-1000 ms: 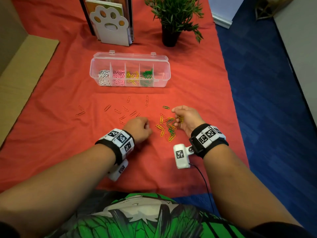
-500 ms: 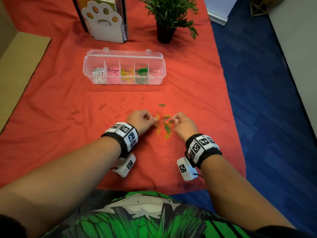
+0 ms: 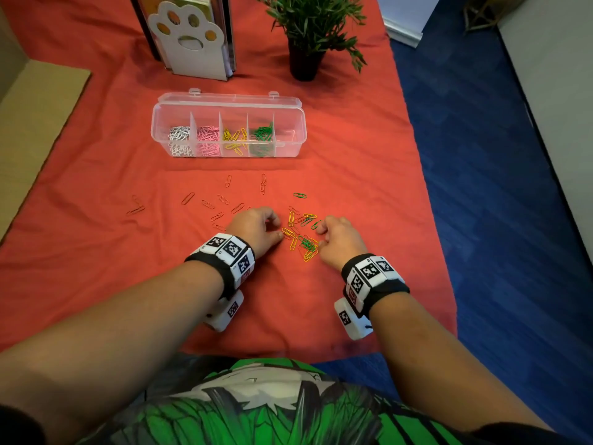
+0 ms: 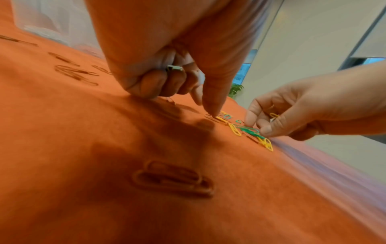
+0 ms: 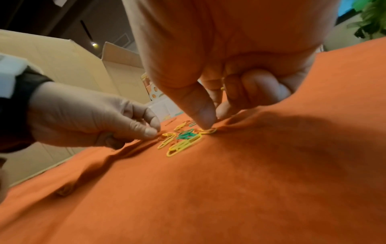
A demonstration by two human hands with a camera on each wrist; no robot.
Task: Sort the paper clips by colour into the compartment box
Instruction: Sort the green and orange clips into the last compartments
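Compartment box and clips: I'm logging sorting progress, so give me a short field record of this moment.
box: compartment box, clear, lid open, on the red cloth
compartments, left to right: white, pink, yellow, green, last looks empty
loose pile: yellow and green clips between the hands
other loose clips: red clips scattered left of the pile
left hand: fingertips at a yellow clip at the pile's edge
right hand: thumb and finger at the pile; a yellow clip shows in the curled fingers
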